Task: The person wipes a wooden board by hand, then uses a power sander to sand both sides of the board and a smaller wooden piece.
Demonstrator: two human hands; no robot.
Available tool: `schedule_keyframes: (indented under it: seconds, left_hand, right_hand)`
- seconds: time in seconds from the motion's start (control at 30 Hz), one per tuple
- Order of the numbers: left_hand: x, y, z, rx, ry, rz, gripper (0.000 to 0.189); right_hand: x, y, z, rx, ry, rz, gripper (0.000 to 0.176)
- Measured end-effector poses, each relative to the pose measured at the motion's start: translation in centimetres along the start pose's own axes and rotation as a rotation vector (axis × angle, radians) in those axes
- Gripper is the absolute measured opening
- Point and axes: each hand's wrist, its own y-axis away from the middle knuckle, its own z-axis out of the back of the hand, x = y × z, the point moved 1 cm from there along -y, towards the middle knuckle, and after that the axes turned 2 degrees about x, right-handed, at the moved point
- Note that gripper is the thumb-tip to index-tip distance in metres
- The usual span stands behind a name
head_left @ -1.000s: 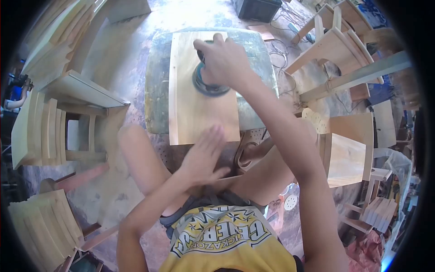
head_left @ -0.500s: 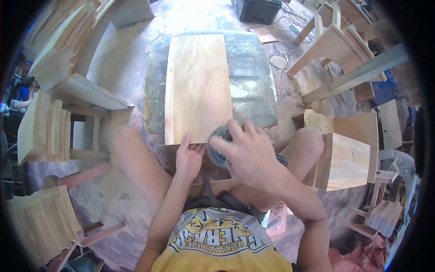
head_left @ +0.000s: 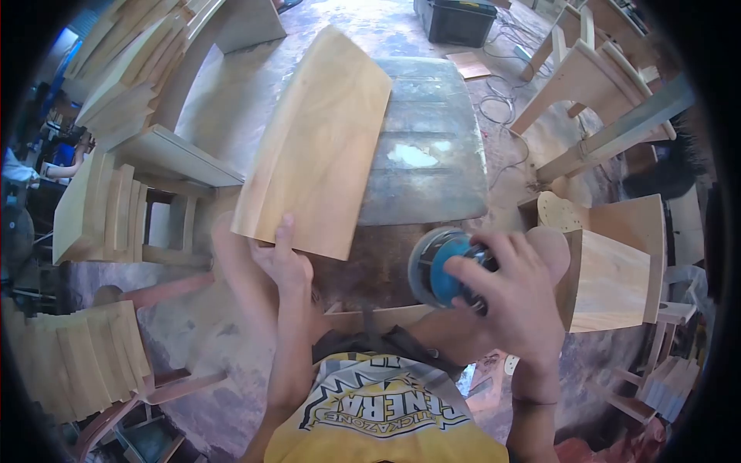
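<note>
My left hand (head_left: 284, 258) grips the near end of a pale wooden board (head_left: 320, 143), thumb on top and fingers beneath. The board is raised and slanted, its far end leaning to the upper middle of the view. In my right hand (head_left: 509, 289) is a blue and black orbital sander (head_left: 448, 266), fingers wrapped around its body. The sander is off the wood, to the right of the board's near end, with its round pad turned to the left. Under and beside the board lies a worn grey work surface (head_left: 432, 177).
Stacked boards (head_left: 85, 363) and wooden frames stand at left. A wooden box (head_left: 610, 282) with a perforated sanding disc (head_left: 557, 210) on it is near my right knee. Behind are a stool (head_left: 594, 85), a black toolbox (head_left: 455, 21) and a coiled cable (head_left: 498, 108) on the floor.
The board has been lifted off the work surface and tilted, shifting left with my left hand. My right hand has drawn the sander away from the board's near edge to the right.
</note>
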Motion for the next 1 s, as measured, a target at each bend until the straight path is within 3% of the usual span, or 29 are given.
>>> schedule_keyframes:
  seconds: [0.1,0.17,0.53,0.6,0.67,0.73,0.8,0.87,0.93,1.0]
  left_hand:
    - [-6.4,-0.1,-2.5,0.091,-0.260,-0.072,0.056]
    - [-7.5,0.1,-2.4,0.083,-0.303,-0.081,0.056]
    - [-7.0,3.6,1.8,-0.064,-0.708,-0.144,0.056]
    - [-6.7,4.3,2.5,0.094,-0.676,-0.217,0.054]
    - [-3.3,4.6,4.3,0.020,-0.626,-0.333,0.055]
    - [-4.3,4.3,2.3,0.212,-0.551,-0.480,0.054]
    - [-4.5,3.1,1.5,0.189,-0.587,-0.456,0.055]
    - [-4.2,1.2,1.3,0.133,-0.346,-0.201,0.055]
    - [-3.0,-1.5,1.6,0.153,-0.297,-0.182,0.055]
    - [-2.0,-4.2,1.3,0.383,-0.319,-0.217,0.055]
  right_hand:
    - [-0.8,-0.3,0.9,-0.110,0.037,-0.043,0.047]
    - [-1.3,-0.4,1.1,-0.150,0.025,-0.055,0.048]
    - [-4.4,-2.1,2.6,-0.404,-0.114,-0.178,0.053]
    - [-4.8,-3.1,3.1,-0.449,-0.108,-0.137,0.052]
    - [-4.2,-4.4,4.1,-0.437,-0.091,-0.115,0.051]
    - [-2.9,-6.3,5.6,-0.401,-0.072,0.010,0.050]
    - [-1.1,-8.2,7.7,-0.367,-0.031,0.097,0.050]
    - [0.4,-10.4,9.7,-0.337,0.014,0.182,0.051]
    - [1.7,-13.1,11.7,-0.366,0.030,0.372,0.053]
    - [2.0,-17.0,13.0,-0.271,0.069,0.382,0.052]
